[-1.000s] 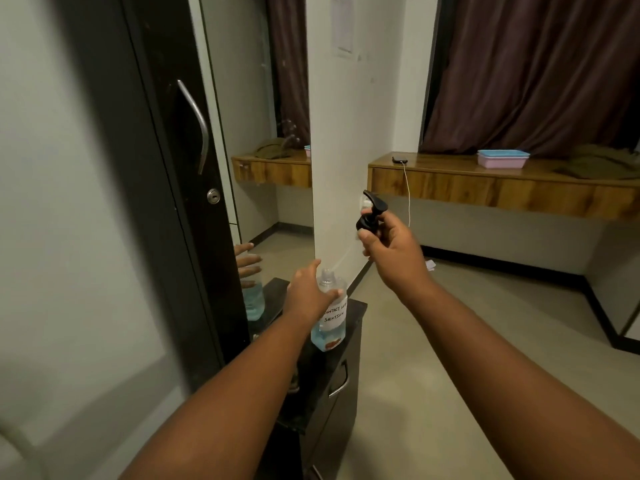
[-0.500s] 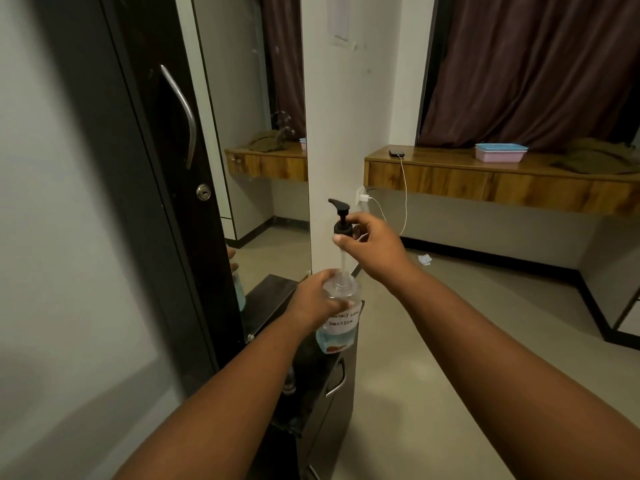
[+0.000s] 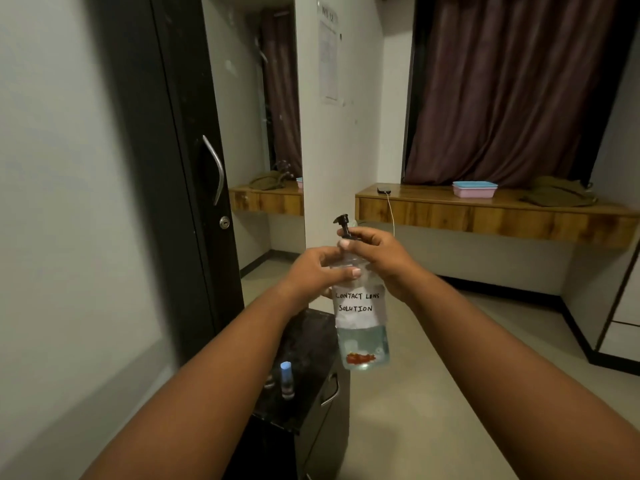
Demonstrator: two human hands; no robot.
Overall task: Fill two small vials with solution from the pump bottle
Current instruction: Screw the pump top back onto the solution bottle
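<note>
The pump bottle (image 3: 362, 320) was up in the air, over the floor just beside the little black cabinet (image 3: 304, 386). A moment before, it had stood on the cabinet top, so it had been lifted off. The left hand (image 3: 317, 273) gripped the bottle near its neck, with the fingers curled round the clear plastic. The right hand (image 3: 375, 252) pinched the collar of the black pump head (image 3: 344, 226), which now sat low on the neck of the bottle. One second earlier the right hand had held the pump high and away from the bottle, with its thin tube hanging out. Half a second earlier the tube was going down into the neck. So the pump had been put back in, and it looked like the right hand was turning it tight. The bottle had a white label that said contact lens solution, and only a little pale blue liquid sat at the bottom, with something orange in it. A small vial with a blue cap (image 3: 286, 381) stood on the cabinet top, below the left arm, well apart from the bottle. A second small thing stood just beside it, but it was too dark to tell what it was. The one vial that showed clearly had its cap on, so whether any filling had been done could not be told.
</note>
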